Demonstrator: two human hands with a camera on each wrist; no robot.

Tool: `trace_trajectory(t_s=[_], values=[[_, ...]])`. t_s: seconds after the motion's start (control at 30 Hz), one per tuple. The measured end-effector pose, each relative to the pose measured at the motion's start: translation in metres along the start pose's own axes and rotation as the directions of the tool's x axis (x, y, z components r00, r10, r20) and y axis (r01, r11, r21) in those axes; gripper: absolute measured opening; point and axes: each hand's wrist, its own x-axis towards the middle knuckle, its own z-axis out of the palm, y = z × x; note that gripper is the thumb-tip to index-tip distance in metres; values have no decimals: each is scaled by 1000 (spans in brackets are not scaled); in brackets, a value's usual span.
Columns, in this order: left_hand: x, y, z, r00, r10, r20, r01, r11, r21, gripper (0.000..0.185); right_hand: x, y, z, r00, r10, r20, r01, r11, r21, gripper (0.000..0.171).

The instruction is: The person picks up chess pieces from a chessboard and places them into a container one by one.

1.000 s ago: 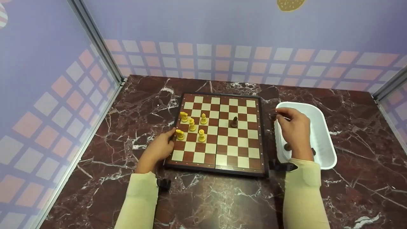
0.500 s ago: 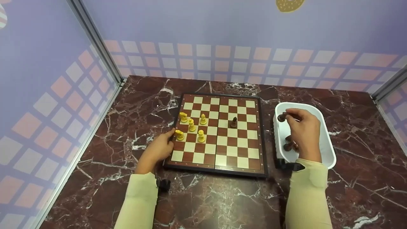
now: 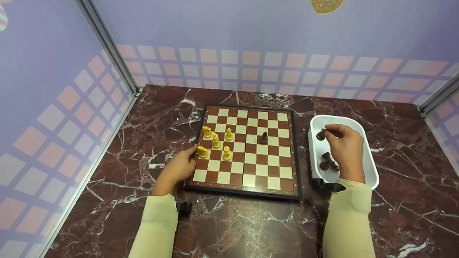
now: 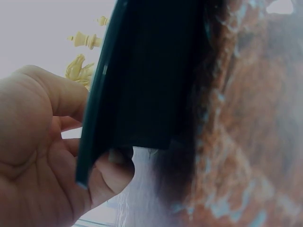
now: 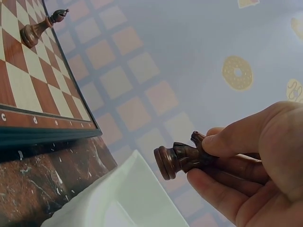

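Note:
At the chessboard's left edge, my left hand grips the side. In the left wrist view a fingertip curls under the board's dark edge. Over the white tray, my right hand pinches a dark chess knight by its head. The knight lies sideways, base pointing away from the fingers. A dark bishop stands on the board's right half. Several yellow pieces stand on the left half, among them two knights and a rook.
Several dark pieces lie in the tray near its front left corner. The tray stands close to the board's right side on a dark red marble-patterned table. Purple panels with pink and white squares rise behind and at the sides.
My right hand has moved right with the dark knight, from beside the tray's left rim to over its inside. The left hand and the pieces on the board have stayed in place.

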Motion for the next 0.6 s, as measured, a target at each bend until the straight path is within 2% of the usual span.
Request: trace_trajectory(t_s=[0.23, 0.6], values=[[-1, 0, -2, 1000, -11, 19, 12, 1000, -14, 60, -1, 1, -2, 999, 24, -21, -24, 1000, -5, 23], [-1, 1, -2, 1000, -1, 8, 1, 1000, -9, 60, -2, -4, 3, 999, -18, -34, 17, 1000, -9, 22]])
